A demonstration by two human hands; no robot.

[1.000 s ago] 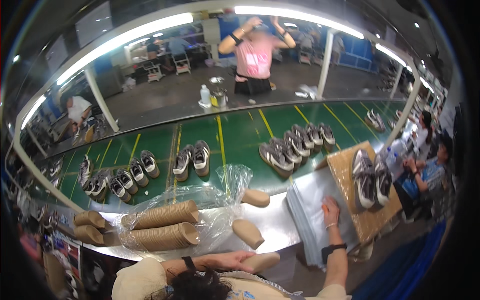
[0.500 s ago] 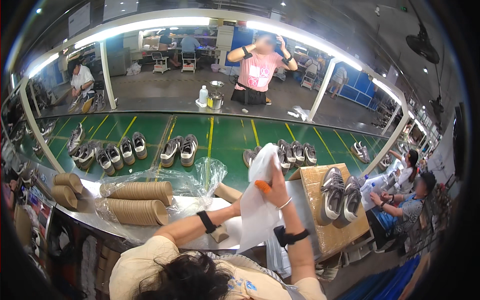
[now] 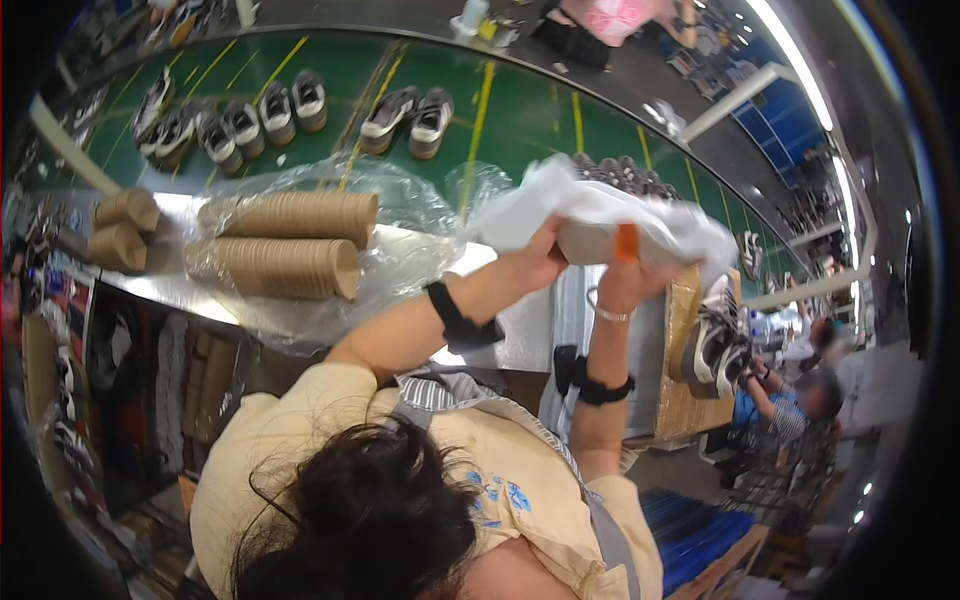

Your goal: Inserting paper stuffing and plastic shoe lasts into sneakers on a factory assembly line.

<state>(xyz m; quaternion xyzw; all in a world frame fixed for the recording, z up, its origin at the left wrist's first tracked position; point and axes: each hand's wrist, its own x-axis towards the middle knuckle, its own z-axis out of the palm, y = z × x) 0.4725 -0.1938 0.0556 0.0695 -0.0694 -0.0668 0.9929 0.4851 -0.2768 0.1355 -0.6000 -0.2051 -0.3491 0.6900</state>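
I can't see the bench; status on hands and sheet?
Left hand, right hand: both on white sheet. Sheet rumpled, motion-blurred. Plastic-wrapped brown stacks off left.

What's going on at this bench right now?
A person has both hands raised over the bench, the left hand and the right hand both gripping a white sheet. A beige shape shows between them, too blurred to identify. To the left, two long stacks of brown shells lie partly covered by clear plastic. A pair of shoes rests on a cardboard box to the right, and more sneakers stand on the green conveyor beyond.
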